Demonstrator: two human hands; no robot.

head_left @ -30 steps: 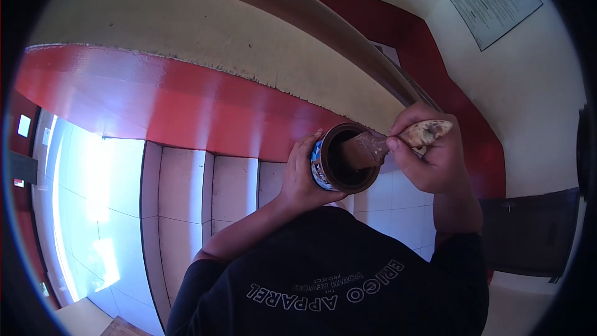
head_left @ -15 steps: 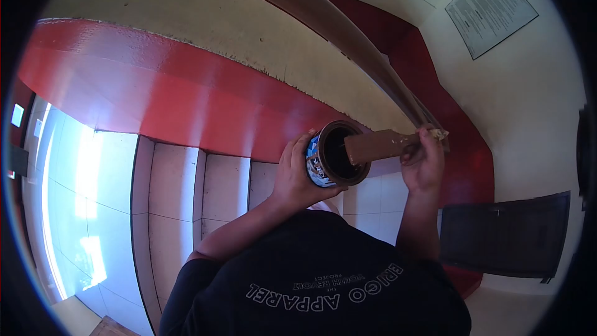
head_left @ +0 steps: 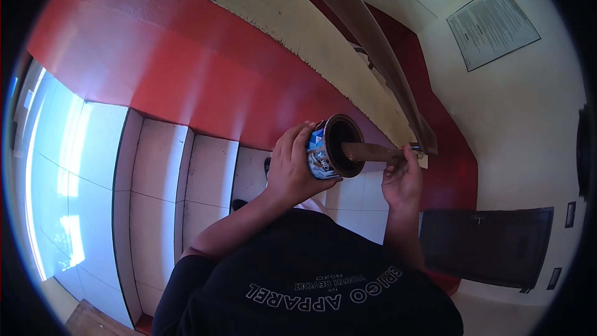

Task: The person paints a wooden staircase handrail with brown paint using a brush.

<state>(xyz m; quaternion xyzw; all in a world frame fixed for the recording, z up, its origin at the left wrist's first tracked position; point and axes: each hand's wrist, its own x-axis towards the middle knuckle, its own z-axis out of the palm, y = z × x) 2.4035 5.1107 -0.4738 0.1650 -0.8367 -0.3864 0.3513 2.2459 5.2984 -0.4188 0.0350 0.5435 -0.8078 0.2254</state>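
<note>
My left hand (head_left: 291,165) is wrapped round the side of a paint can (head_left: 320,155) with a blue and white label. The can is tilted, its brown-stained mouth facing the right. Between the fingers of my right hand (head_left: 401,177) is a brown-coated flat stick (head_left: 373,152), and its far end reaches into the can's mouth. The inside of the can is dark, so how far in the stick goes is hard to tell.
A brown handrail (head_left: 373,43) runs above a cream and red wall (head_left: 205,62). Tiled steps (head_left: 152,168) descend on the left. A framed notice (head_left: 493,27) hangs at the upper right, and a dark door (head_left: 488,242) stands at the lower right.
The stick has turned to show a narrower side, and my right hand has shifted left and slightly down. The view has shifted over the steps and handrail. My left hand still grips the can.
</note>
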